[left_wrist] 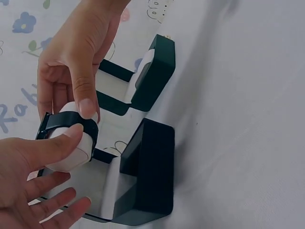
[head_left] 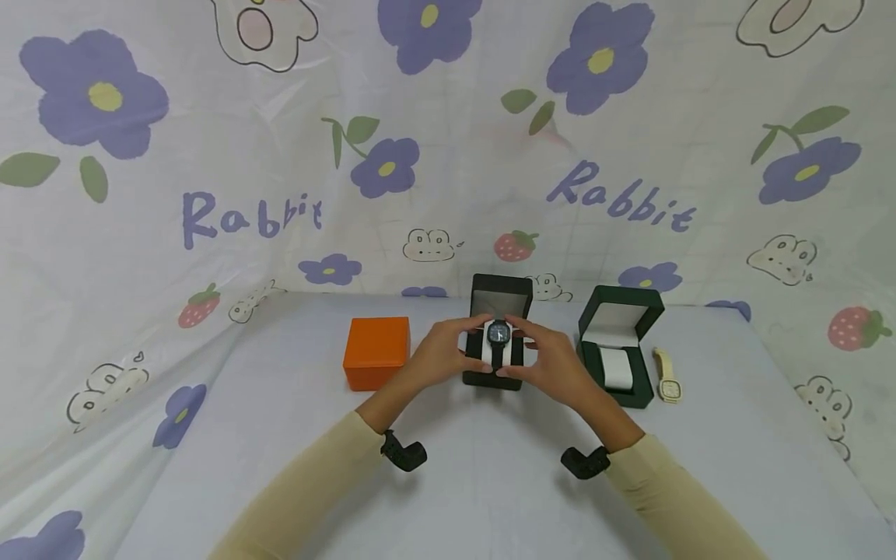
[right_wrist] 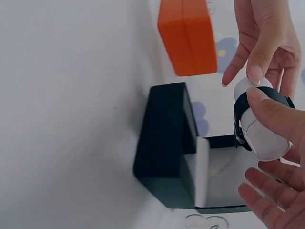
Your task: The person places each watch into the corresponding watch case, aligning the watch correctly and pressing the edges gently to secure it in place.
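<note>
A black-strapped wristwatch [head_left: 498, 334], wrapped round a white cushion [right_wrist: 268, 140], is held between both hands. My left hand [head_left: 444, 354] pinches it from the left, its thumb on the strap and cushion. From the right, my right hand [head_left: 549, 362] grips the same cushion, thumb near the other end. In the left wrist view, the other left fingers spread apart. An open dark watch box [left_wrist: 157, 171] stands just beyond the hands, its lid raised; the wrist views show the held cushion apart from the box's base.
An orange box [head_left: 376, 354] stands closed on the left. To the right is an open green watch box [head_left: 637, 398] with a white cushion [head_left: 616, 369] in it. Beside that lies a gold-coloured watch [head_left: 669, 389]. A patterned cloth [head_left: 462, 194] hangs behind the white table.
</note>
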The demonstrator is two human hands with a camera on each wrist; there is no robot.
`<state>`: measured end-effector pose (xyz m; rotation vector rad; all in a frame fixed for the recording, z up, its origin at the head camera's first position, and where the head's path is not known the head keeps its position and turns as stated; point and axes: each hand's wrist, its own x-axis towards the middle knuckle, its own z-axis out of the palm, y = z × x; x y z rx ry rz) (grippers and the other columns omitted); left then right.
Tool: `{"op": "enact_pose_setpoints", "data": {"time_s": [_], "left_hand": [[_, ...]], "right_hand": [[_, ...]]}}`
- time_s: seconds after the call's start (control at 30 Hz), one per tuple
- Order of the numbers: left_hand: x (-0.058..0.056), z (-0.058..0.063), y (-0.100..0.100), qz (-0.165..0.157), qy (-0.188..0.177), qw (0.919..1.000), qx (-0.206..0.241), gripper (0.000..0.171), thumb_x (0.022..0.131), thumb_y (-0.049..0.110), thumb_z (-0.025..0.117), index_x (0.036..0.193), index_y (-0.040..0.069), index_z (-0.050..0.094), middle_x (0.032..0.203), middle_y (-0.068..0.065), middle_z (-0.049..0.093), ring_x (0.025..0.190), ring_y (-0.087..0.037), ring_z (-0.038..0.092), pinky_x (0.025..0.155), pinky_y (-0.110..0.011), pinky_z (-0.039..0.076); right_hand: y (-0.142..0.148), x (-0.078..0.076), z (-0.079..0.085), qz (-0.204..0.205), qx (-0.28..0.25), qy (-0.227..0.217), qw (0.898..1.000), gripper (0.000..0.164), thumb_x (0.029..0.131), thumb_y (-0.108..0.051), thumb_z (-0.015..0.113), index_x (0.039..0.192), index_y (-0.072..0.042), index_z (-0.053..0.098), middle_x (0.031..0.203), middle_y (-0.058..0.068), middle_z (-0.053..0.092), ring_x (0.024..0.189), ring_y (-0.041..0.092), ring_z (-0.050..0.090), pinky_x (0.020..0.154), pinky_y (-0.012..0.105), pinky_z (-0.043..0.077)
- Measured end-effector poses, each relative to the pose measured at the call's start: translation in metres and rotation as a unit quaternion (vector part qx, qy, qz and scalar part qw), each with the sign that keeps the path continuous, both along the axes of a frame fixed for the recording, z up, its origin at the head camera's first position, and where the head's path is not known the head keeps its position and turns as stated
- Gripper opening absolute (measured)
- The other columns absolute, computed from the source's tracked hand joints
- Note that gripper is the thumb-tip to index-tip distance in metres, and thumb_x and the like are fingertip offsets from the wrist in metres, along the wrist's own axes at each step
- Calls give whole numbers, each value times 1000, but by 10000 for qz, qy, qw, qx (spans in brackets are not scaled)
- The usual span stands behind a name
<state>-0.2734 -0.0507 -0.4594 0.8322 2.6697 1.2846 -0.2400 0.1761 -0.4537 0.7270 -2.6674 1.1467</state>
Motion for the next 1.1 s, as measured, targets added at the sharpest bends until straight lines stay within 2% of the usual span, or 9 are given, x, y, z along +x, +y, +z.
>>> {"op": "enact_pose_setpoints", "data": {"time_s": [0.1,0.17,0.27,0.4,0.7,0.93,1.1], "left_hand": [[-5,-6,3,131,-18,9998,-158,84,76,19,92,150,17,52,134,-11,65,121,-31,60,105,-48,49],[-7,-11,5,191,-29,9996,-229,84,76,19,92,150,17,52,138,-9,63,122,-29,59,107,-48,48],[-11,-18,8,257,-7,9990,-353,82,77,18,91,150,16,52,141,-8,60,121,-28,60,105,-45,50],[-14,-26,12,309,72,9979,-562,80,78,18,90,149,13,53,138,-11,61,115,-28,62,97,-41,55],[-18,-34,15,550,78,9947,-864,79,77,20,92,147,13,56,131,-9,64,110,-24,63,88,-38,57],[-24,-37,16,390,57,9948,-942,78,77,15,91,146,8,56,126,-13,64,109,-26,62,91,-38,57],[-26,-38,17,354,79,9944,-993,75,76,15,92,142,6,58,126,-14,64,110,-27,62,96,-39,55]], "right_hand": [[0,-5,-6,-163,278,6,9995,84,76,-20,92,147,-3,50,127,20,67,115,40,65,93,52,57],[-1,-7,-10,-260,452,5,9986,85,76,-22,92,147,-4,50,127,20,67,111,41,66,90,52,58],[-2,-10,-15,-376,634,-40,9973,84,76,-24,92,148,-5,50,129,21,66,106,42,68,87,51,59],[-2,-14,-24,-449,743,-140,9961,82,76,-23,92,146,-6,52,132,20,65,105,41,68,86,52,58],[-3,-24,-39,-499,762,-381,9951,81,76,-27,92,145,-10,53,138,15,63,125,38,59,101,56,51],[-4,-30,-43,-449,798,-423,9949,82,76,-26,92,145,-6,54,140,16,60,128,37,57,105,55,48],[-3,-31,-44,-292,872,-468,9947,80,80,-26,89,146,1,51,145,18,56,134,37,52,110,54,44]]}}
